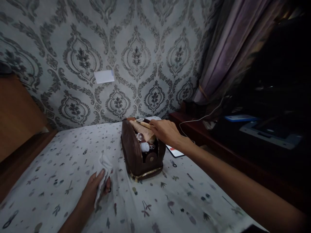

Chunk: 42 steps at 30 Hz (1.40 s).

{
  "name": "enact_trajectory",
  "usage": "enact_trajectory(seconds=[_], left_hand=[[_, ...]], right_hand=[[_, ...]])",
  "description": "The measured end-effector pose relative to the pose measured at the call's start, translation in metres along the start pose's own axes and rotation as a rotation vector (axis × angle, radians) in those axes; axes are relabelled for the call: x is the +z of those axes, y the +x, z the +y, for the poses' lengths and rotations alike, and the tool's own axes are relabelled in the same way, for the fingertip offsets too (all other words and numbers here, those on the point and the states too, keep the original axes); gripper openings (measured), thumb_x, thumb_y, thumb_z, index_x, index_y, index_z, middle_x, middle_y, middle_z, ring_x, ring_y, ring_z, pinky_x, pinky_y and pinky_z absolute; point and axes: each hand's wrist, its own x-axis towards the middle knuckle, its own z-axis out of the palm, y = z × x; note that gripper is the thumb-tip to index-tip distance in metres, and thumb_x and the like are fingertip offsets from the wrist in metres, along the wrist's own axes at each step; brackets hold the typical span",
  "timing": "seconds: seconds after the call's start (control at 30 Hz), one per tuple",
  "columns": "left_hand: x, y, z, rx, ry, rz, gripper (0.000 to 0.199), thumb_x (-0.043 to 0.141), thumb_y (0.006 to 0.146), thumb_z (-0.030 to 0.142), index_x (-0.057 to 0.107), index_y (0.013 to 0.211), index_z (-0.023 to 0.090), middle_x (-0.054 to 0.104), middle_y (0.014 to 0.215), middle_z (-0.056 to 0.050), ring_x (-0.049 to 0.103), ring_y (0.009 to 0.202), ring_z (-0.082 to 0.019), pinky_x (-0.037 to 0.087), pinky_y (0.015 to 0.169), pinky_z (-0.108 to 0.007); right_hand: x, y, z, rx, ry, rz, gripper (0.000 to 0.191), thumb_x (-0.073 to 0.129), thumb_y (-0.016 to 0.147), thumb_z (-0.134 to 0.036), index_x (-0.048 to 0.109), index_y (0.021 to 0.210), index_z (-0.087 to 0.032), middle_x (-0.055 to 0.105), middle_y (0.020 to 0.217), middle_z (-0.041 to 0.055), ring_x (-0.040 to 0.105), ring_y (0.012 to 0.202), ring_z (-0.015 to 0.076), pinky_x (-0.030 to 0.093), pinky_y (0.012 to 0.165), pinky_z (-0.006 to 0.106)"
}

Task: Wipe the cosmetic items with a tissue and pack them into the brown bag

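Note:
A brown leather cosmetic bag [132, 152] stands unzipped on the patterned sheet, packed with small items. Inside it are a peach-coloured tube [143, 130], a white cap [144, 147] and a small round clear piece [140, 136]. My right hand [161, 129] is over the bag's right rim, its fingers closed on a slim tan stick [145, 124] with a dark tip, lying above the tube. To the left of the bag, my left hand [97, 186] grips a crumpled white wipe [105, 165] between thumb and fingers.
A phone [176, 151] lies partly behind my right forearm. The patterned wall [136, 58] rises behind the bed [80, 155]. Brown furniture [21, 116] stands at left. On the right are a purple curtain [223, 48], a white cable [206, 115] and a dark red ledge [194, 127].

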Motion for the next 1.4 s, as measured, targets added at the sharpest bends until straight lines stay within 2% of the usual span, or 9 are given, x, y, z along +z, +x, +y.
enact_trajectory(seconds=[0.33, 0.63, 0.73, 0.9, 1.03, 1.13, 1.23, 1.3, 1.4], left_hand=[[-0.004, 0.002, -0.004, 0.053, -0.002, -0.055, 0.056, 0.078, 0.059, 0.067, 0.057, 0.051, 0.016, 0.053, 0.048, -0.001, 0.046, 0.046, -0.012, 0.036, 0.047, -0.023], [-0.006, 0.004, -0.009, 0.046, -0.002, -0.048, 0.062, 0.074, 0.059, 0.075, 0.058, 0.051, 0.015, 0.052, 0.046, -0.001, 0.043, 0.043, -0.009, 0.034, 0.045, -0.021], [-0.006, 0.004, -0.010, 0.041, 0.013, -0.017, 0.063, 0.071, 0.062, 0.076, 0.059, 0.053, 0.015, 0.052, 0.046, -0.001, 0.043, 0.043, -0.010, 0.033, 0.044, -0.021], [-0.004, 0.001, -0.003, 0.049, 0.007, -0.044, 0.069, 0.056, 0.070, 0.082, 0.059, 0.054, 0.015, 0.054, 0.048, -0.003, 0.042, 0.043, -0.010, 0.032, 0.043, -0.022], [-0.007, 0.002, 0.004, 0.064, 0.072, 0.038, 0.059, 0.063, 0.073, 0.072, 0.054, 0.055, 0.017, 0.048, 0.045, 0.001, 0.038, 0.040, -0.008, 0.030, 0.041, -0.020], [-0.014, 0.005, 0.007, 0.070, 0.044, 0.219, 0.042, 0.073, 0.071, 0.057, 0.061, 0.080, 0.018, 0.058, 0.058, 0.003, 0.049, 0.048, -0.010, 0.035, 0.044, -0.018], [-0.015, 0.008, 0.009, 0.044, 0.037, 0.371, 0.061, 0.073, 0.074, 0.050, 0.055, 0.127, 0.025, 0.068, 0.080, 0.001, 0.061, 0.061, -0.012, 0.043, 0.051, -0.018], [-0.010, 0.008, 0.010, 0.075, 0.088, 0.359, 0.071, 0.070, 0.077, 0.049, 0.047, 0.141, 0.027, 0.071, 0.090, -0.002, 0.066, 0.071, -0.015, 0.048, 0.058, -0.020], [0.007, 0.009, 0.012, 0.252, 0.211, 0.242, 0.068, 0.066, 0.080, 0.049, 0.051, 0.141, 0.023, 0.072, 0.106, -0.007, 0.070, 0.090, -0.022, 0.055, 0.072, -0.029]], right_hand=[[-0.013, 0.004, -0.006, -0.020, 0.004, -0.116, 0.035, 0.041, 0.099, -0.027, 0.074, 0.099, -0.017, 0.075, 0.103, 0.0136, 0.070, 0.096, 0.0262, 0.041, 0.069, 0.030], [-0.009, 0.004, 0.000, -0.016, 0.034, -0.073, 0.032, 0.044, 0.095, -0.024, 0.076, 0.097, -0.019, 0.076, 0.100, 0.0118, 0.068, 0.094, 0.0236, 0.040, 0.071, 0.028], [-0.008, 0.001, 0.005, -0.019, 0.088, 0.012, 0.031, 0.045, 0.094, -0.023, 0.076, 0.093, -0.018, 0.076, 0.097, 0.0105, 0.068, 0.091, 0.0225, 0.038, 0.069, 0.027], [0.008, -0.032, 0.007, -0.090, 0.416, 0.292, 0.030, 0.046, 0.097, -0.027, 0.074, 0.099, -0.015, 0.076, 0.088, 0.0085, 0.069, 0.081, 0.0197, 0.043, 0.070, 0.027], [0.042, -0.084, -0.001, -0.285, 0.708, 0.317, 0.028, 0.046, 0.098, -0.028, 0.072, 0.099, -0.018, 0.077, 0.090, 0.0059, 0.070, 0.075, 0.0154, 0.049, 0.069, 0.024], [0.072, -0.117, -0.005, -0.415, 0.753, 0.309, 0.024, 0.047, 0.099, -0.024, 0.070, 0.100, -0.018, 0.077, 0.085, 0.0062, 0.071, 0.069, 0.0148, 0.051, 0.063, 0.023], [0.092, -0.134, -0.004, -0.370, 0.835, 0.391, 0.021, 0.050, 0.098, -0.021, 0.070, 0.100, -0.018, 0.076, 0.077, 0.0052, 0.070, 0.061, 0.0136, 0.051, 0.057, 0.022], [0.098, -0.137, -0.003, -0.284, 0.890, 0.435, 0.019, 0.051, 0.097, -0.021, 0.070, 0.099, -0.019, 0.076, 0.076, 0.0049, 0.069, 0.061, 0.0140, 0.051, 0.056, 0.022], [0.102, -0.136, -0.003, -0.146, 0.942, 0.433, 0.020, 0.051, 0.097, -0.025, 0.069, 0.098, -0.019, 0.074, 0.078, 0.0051, 0.067, 0.061, 0.0144, 0.052, 0.055, 0.023]])
